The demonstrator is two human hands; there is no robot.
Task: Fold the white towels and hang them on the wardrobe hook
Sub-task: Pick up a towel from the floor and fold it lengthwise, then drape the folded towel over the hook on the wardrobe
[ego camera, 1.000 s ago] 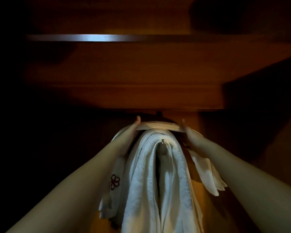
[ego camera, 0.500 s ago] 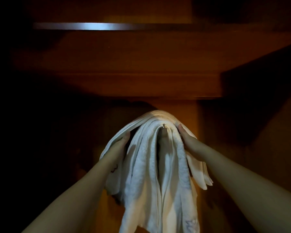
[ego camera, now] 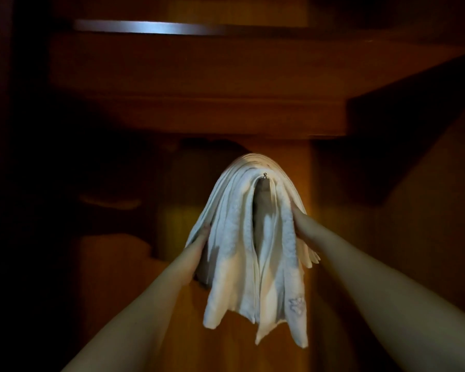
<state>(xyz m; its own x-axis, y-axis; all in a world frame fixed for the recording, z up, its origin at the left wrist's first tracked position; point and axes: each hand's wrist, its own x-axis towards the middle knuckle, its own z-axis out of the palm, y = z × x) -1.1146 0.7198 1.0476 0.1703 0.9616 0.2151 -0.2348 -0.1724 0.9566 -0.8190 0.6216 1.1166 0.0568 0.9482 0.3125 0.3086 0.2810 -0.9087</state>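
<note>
Several white towels [ego camera: 253, 237] drape over the wardrobe hook [ego camera: 265, 175], above and between both sets of fingers. Left hand [ego camera: 199, 242] and right hand [ego camera: 302, 224] press the stack's flanks — curl unclear. Judged best: smooth downward evenly, keeping layers centred.

Both arms reach forward; left hand [ego camera: 199, 244] and right hand [ego camera: 302, 224] press inward, fingers straight.

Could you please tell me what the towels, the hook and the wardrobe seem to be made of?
Towels: white terry cloth, probably cotton; the nubby looped pile and soft drape suggest it.
Hook: apparently polished metal; its small knob glints silver.
Wardrobe: reddish-brown wood or wood veneer with a smooth finish; the dim light hides any grain.
</note>
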